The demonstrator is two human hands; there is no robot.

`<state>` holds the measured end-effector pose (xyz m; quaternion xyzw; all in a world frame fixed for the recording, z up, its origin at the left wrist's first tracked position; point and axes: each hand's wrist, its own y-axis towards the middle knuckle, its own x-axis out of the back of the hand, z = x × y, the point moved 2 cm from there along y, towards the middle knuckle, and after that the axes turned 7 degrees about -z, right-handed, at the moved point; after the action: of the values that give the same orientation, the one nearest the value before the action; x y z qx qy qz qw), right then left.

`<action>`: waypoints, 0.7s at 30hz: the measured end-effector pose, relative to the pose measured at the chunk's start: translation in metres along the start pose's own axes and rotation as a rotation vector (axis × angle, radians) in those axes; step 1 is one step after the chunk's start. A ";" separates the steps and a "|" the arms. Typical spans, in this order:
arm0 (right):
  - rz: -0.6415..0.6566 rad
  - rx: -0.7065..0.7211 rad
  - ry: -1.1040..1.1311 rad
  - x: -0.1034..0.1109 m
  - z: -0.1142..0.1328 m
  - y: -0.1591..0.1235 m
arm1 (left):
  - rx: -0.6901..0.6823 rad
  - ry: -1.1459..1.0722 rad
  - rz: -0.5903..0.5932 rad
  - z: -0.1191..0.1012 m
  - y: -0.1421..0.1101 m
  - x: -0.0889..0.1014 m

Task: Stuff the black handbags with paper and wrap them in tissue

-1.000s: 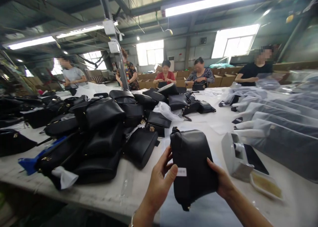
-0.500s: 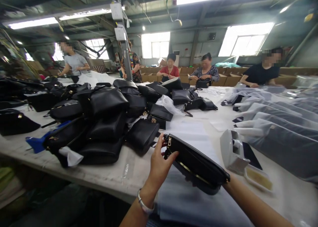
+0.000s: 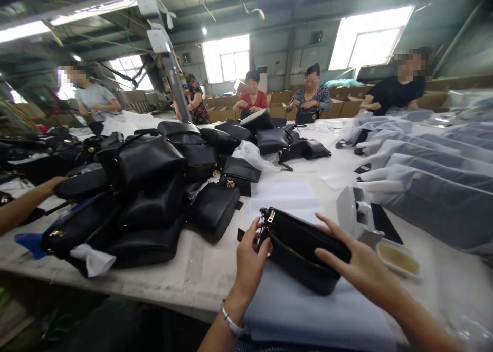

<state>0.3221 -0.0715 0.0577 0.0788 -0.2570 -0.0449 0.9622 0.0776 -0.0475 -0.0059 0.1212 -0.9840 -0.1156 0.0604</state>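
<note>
A black handbag (image 3: 304, 244) with a gold zip pull lies tilted over the pale sheets (image 3: 319, 311) in front of me. My left hand (image 3: 252, 252) closes on its left end, by the strap fitting and a round gold charm (image 3: 269, 248). Over the right end goes my right hand (image 3: 346, 252), thumb across the near face and fingers spread along the top and far side. The bag's underside is hidden. Just left of my left hand is a small dark tag (image 3: 241, 234).
Black bags (image 3: 150, 162) are heaped on the table at left, where another person's arm (image 3: 31, 203) reaches in. On the right are a white dispenser (image 3: 352, 213), a small tray (image 3: 398, 257) and wrapped bags (image 3: 431, 198). Several people stand or sit across the table.
My right hand has come from behind the bag's right end onto its top and face. The bag sits flatter. Another person's arm has entered at left. The view has shifted.
</note>
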 end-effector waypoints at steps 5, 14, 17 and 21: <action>0.040 0.173 -0.267 0.004 0.002 0.009 | -0.078 0.160 0.118 -0.013 0.012 0.026; -0.042 0.295 -0.293 0.015 -0.007 0.028 | -0.260 0.404 0.103 -0.031 0.113 0.026; -0.125 0.350 -0.258 0.015 -0.010 0.019 | -0.368 0.424 0.285 -0.026 0.159 -0.031; -0.270 0.405 -0.212 0.020 -0.014 0.007 | -0.475 0.440 0.618 -0.021 0.202 -0.139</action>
<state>0.3464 -0.0658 0.0571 0.2980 -0.3474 -0.1287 0.8797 0.1695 0.1733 0.0508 -0.1740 -0.8839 -0.2861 0.3264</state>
